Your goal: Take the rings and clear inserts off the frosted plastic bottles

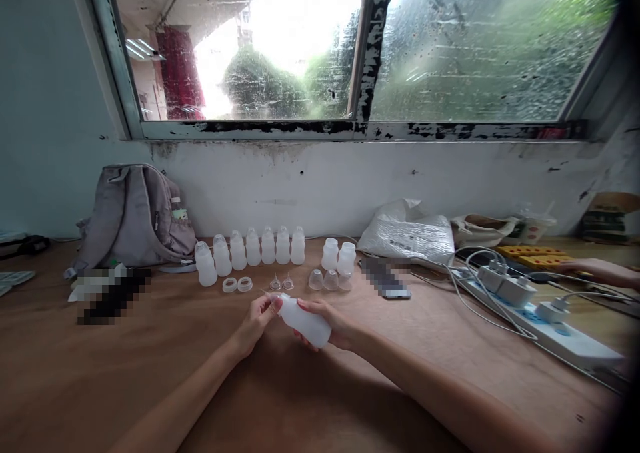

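As the head view showed, the frosted bottle [306,322] was in my two hands at the clock's centre, above the brown table [100,366], tilted, mouth toward ten o'clock and base toward four. My right hand [327,323] was closed around the body, fingers wrapped to the far side. My left hand [263,312] was pinched closed at the mouth end; whether it also had a small part there, I could not tell.

Noted around the held bottle: seven capped bottles [253,248] in a row at eleven o'clock; two white rings [238,284] at ten; two clear teats [288,284] just short of twelve; two uncapped bottles [330,254] and three clear domes [331,280] at one; a phone [397,294] at two. Another person's hand [607,270] was at three, well apart.

Risks, in my judgement: the smooth body could have slipped or turned in the right grip if the left pressed or twisted hard; squeezing could have bent the wall; anything loose at the tilted mouth could have dropped; and a careless left forward reach could have scattered the teats or rings.
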`<state>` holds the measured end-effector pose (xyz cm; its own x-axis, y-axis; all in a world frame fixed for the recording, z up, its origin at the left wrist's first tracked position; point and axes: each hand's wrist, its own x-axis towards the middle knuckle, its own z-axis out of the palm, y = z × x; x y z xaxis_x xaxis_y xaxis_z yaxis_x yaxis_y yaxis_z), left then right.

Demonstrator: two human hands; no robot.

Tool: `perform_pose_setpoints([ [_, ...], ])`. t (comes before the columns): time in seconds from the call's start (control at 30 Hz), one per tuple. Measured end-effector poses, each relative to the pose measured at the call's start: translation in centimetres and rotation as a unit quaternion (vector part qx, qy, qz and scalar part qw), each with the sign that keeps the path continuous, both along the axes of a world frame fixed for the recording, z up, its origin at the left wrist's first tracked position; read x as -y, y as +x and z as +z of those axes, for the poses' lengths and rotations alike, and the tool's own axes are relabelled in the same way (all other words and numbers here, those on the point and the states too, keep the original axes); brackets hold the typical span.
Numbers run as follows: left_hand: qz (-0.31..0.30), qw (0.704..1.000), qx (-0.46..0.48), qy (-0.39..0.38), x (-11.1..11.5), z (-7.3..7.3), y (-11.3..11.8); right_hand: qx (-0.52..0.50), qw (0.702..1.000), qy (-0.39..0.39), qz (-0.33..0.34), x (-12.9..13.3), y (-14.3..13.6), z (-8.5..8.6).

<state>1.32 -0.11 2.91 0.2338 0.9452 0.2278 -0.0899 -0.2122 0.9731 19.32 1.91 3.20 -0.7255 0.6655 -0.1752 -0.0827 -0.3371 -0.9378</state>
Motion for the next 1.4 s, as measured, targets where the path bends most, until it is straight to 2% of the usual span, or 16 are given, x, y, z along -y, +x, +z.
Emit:
perform_pose_setpoints([
  [0.17,0.019,1.0,-0.015,0.012,0.3,0.3,0.1,-0.017,0.998,-0.052,0.022,-0.3,0.1,-0.5],
  [0.3,0.016,1.0,-0.005,0.009,0.0,0.1,0.0,-0.024,0.998,-0.049,0.026,-0.4,0.1,-0.6],
  [0.5,0.017,0.997,0.065,-0.028,-0.5,-0.5,0.3,-0.052,0.997,0.046,-0.041,0.6,-1.2,-0.6],
  [0.63,0.006,0.997,0.071,-0.025,0.0,-0.4,0.7,0.003,0.98,0.181,-0.085,0.8,-1.5,-0.6],
  [0.7,0.037,0.997,0.071,-0.007,0.3,-0.2,0.7,0.079,0.946,0.302,-0.091,0.4,-1.2,-0.5],
  [0.73,0.054,0.996,0.073,0.001,0.3,-0.1,0.7,0.126,0.914,0.371,-0.102,0.0,-0.9,-0.4],
  [0.77,0.07,0.995,0.075,0.011,0.3,-0.1,0.7,0.177,0.871,0.441,-0.124,-0.4,-0.5,-0.5],
  [0.83,0.094,0.992,0.075,0.031,0.0,-0.2,0.5,0.275,0.755,0.566,-0.183,-1.6,0.4,-0.7],
  [0.9,0.109,0.991,0.064,0.051,-0.5,-0.6,0.2,0.361,0.627,0.652,-0.227,-2.9,1.5,-1.2],
  [0.93,0.117,0.99,0.058,0.061,-0.7,-0.7,0.2,0.395,0.574,0.676,-0.238,-3.6,1.9,-1.5],
  [0.97,0.125,0.988,0.051,0.069,-0.9,-0.9,0.1,0.424,0.532,0.689,-0.25,-4.2,2.4,-1.9],
  [1.03,0.136,0.987,0.034,0.083,-1.1,-1.2,0.0,0.466,0.478,0.696,-0.265,-5.2,3.1,-2.7],
  [1.1,0.132,0.987,0.016,0.094,-1.1,-1.3,0.0,0.489,0.452,0.694,-0.274,-5.9,3.5,-3.3],
  [1.17,0.114,0.989,0.002,0.099,-1.0,-1.3,0.1,0.493,0.448,0.693,-0.276,-6.1,3.7,-3.5],
  [1.33,0.083,0.991,-0.021,0.106,-1.1,-1.7,0.2,0.463,0.487,0.689,-0.271,-6.1,3.5,-3.2],
  [1.4,0.08,0.99,-0.052,0.105,-1.3,-2.1,0.1,0.463,0.49,0.685,-0.276,-6.2,3.4,-3.3],
])
